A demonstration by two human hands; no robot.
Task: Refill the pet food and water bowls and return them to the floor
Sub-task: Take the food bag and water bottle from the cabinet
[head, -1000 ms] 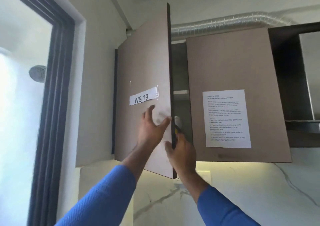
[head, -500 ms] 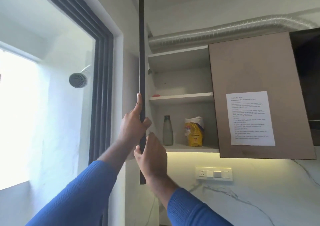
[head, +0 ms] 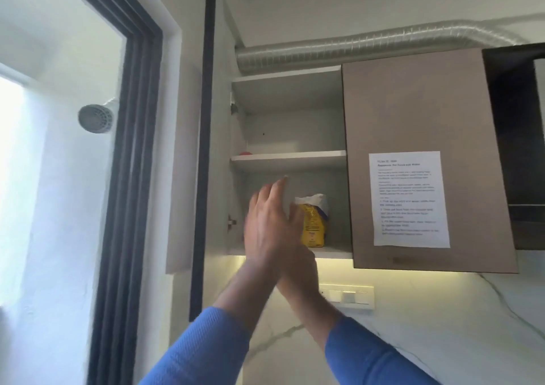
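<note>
Blue sleeves (head: pixel 203 352) rise from bottom centre of frame, forearms crossing. Left hand (head: pixel 267 222) mid-frame, fingers spread loose, gripping nothing (blurred). Right hand (head: pixel 298 255) mostly hidden behind left; cannot tell its grip. Just beyond hands, yellow food bag (head: pixel 313 225) upright on lower shelf (head: pixel 333 254) of cupboard, white top crumpled. Open door (head: pixel 206 148) edge-on, left of centre. Closed door (head: pixel 418 113) at right carries printed sheet (head: pixel 408 199). Silver duct (head: pixel 368 45) across top. Window (head: pixel 53 178) far left.
</note>
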